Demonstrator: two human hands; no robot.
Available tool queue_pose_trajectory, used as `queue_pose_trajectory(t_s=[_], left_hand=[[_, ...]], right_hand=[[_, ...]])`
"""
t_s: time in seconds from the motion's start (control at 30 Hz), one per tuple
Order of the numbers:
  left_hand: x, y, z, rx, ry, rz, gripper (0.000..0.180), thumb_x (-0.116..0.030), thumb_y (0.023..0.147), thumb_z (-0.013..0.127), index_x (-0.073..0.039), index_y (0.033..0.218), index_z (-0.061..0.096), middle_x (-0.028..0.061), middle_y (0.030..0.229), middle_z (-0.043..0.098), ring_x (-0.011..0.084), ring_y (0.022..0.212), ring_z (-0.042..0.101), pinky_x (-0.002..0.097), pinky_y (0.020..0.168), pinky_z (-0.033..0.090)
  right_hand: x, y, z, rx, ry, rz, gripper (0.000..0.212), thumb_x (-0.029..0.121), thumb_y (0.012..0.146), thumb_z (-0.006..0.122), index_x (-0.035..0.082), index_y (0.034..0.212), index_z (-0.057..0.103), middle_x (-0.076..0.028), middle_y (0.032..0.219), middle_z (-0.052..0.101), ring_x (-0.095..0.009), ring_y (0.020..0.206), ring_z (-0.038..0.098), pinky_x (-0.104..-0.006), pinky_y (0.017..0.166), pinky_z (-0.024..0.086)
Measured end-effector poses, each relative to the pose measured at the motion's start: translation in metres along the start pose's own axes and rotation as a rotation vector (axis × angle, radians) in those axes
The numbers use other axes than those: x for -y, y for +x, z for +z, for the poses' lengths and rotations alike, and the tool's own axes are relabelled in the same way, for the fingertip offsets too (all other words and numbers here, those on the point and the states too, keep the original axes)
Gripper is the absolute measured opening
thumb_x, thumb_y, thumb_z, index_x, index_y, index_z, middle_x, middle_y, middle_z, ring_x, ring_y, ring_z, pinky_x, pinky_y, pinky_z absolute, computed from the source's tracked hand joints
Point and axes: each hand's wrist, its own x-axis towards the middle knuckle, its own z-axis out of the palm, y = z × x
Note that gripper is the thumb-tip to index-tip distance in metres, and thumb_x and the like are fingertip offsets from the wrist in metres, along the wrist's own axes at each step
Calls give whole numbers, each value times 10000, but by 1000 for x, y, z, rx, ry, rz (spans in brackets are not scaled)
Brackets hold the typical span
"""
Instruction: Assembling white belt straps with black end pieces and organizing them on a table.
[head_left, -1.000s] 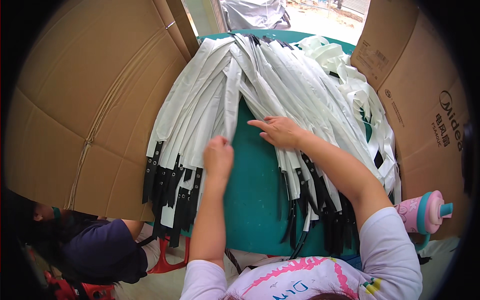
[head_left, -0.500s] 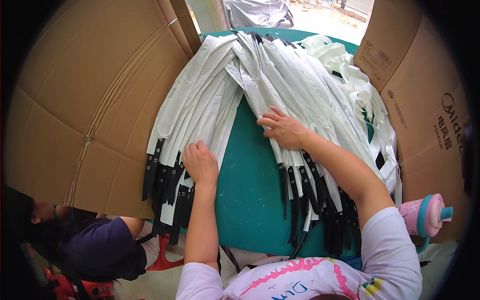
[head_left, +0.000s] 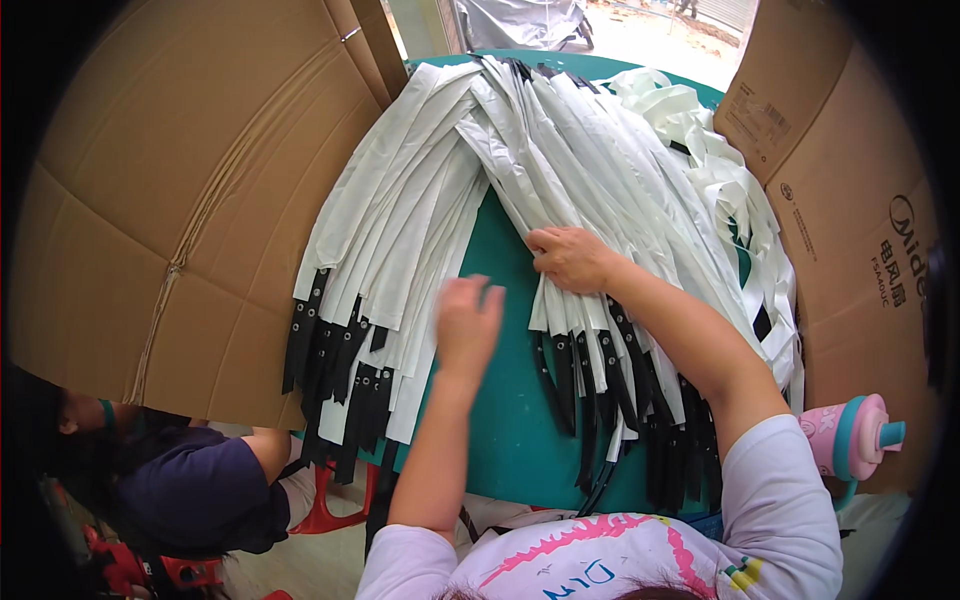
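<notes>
Long flat white strips with black ends that carry metal eyelets lie fanned in two bundles. The left bundle (head_left: 395, 210) and the right bundle (head_left: 600, 170) come together at the far side of the green table (head_left: 495, 410). My right hand (head_left: 575, 262) is closed, pinching the left edge of a white strip in the right bundle. My left hand (head_left: 468, 320) hovers over the gap between the bundles, blurred by motion, thumb apart from the fingers and nothing visible in it. Black eyelet ends (head_left: 335, 350) hang toward me on the left, and more black ends (head_left: 600, 370) on the right.
A large cardboard sheet (head_left: 200, 200) stands on the left and a cardboard box (head_left: 820, 180) on the right. Loose white ribbon (head_left: 720, 170) heaps at the right. Beyond the table's right edge is a pink cup (head_left: 838, 440). Another person's dark sleeve (head_left: 200, 490) shows lower left.
My left hand has left the left bundle and moved right over the bare gap. My right hand's spread fingers have closed on a strip edge. The right bundle's nearest black ends have shifted left.
</notes>
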Motion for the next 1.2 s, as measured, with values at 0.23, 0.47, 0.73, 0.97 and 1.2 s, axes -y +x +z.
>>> queue_pose_trajectory(t_s=[0.23, 0.47, 0.73, 0.97, 1.2], left_hand=[[60, 8, -51, -180, 647, 24, 268, -125, 776, 645, -10, 1015, 610, 155, 978, 553, 319, 916, 562, 417, 760, 464], [6, -3, 6, 137, 35, -34, 168, -88, 823, 549, 6, 917, 651, 188, 865, 620, 360, 798, 603, 429, 717, 484], [25, 27, -33, -284, 93, 69, 223, -182, 816, 621, -12, 958, 593, 152, 903, 569, 344, 861, 537, 425, 749, 437], [53, 61, -82, -180, 690, 101, 391, -280, 679, 762, -69, 962, 591, 87, 967, 539, 272, 919, 519, 399, 766, 414], [18, 39, -10, 69, 646, -57, 430, -421, 687, 727, -88, 940, 625, 90, 937, 579, 270, 920, 538, 393, 771, 429]], right_hand=[[-10, 2, 12, -195, 24, -263, 67, 86, 687, 564, 49, 675, 619, -94, 897, 624, -254, 878, 597, -388, 985, 400], [19, 20, -2, -162, 111, 136, 532, 107, 750, 540, 253, 1258, 479, -66, 787, 581, -279, 717, 594, -399, 712, 484], [2, 2, 2, -240, 82, -20, 310, 86, 656, 607, 206, 929, 689, -36, 1023, 544, -233, 995, 559, -352, 748, 492], [-2, 3, -7, -123, 83, -201, 131, 113, 640, 554, 50, 734, 619, -82, 807, 624, -261, 964, 572, -361, 972, 404], [1, -6, -19, -142, 176, -9, 302, 101, 715, 511, 78, 1005, 591, -83, 799, 631, -241, 889, 593, -368, 861, 459]])
